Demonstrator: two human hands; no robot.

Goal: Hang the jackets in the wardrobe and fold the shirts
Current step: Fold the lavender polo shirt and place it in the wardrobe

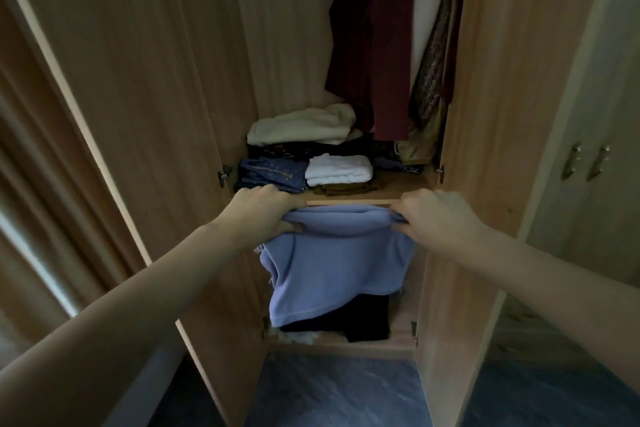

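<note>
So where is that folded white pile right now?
In the head view the folded white pile lies on the wardrobe shelf, near the middle, between the blue patterned garment on its left and bare shelf, just above the lilac shirt.

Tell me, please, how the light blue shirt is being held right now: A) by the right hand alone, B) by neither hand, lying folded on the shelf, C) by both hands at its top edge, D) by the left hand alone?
C: the left hand and the right hand each pinch a top corner of the light blue shirt, which hangs down in front of the wardrobe shelf.
</note>
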